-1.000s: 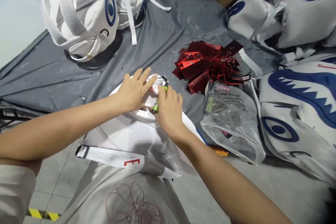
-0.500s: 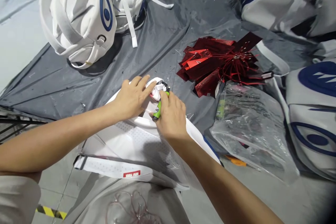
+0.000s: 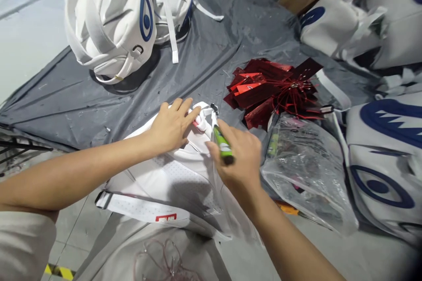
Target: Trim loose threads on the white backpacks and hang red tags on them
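The green tool [image 3: 223,145] is in my right hand [image 3: 243,153], and my fingers are curled around it. It is too blurry for me to tell what kind of tool it is. Its far end points at a small black clip [image 3: 214,108], just past my grip. My left hand [image 3: 172,128] lies loosely on a white bag [image 3: 180,180], with its fingers spread. A bunched white strap [image 3: 201,124] is by those fingertips, between my two hands. To the right of my grip is a clear plastic bag [image 3: 306,173], with shiny red tags [image 3: 272,92] just above it. Farther right sits a toothy bag [image 3: 385,175] with a blue eye. Well past my left hand, a tall bag [image 3: 108,22] stands on the grey cloth [image 3: 201,72].
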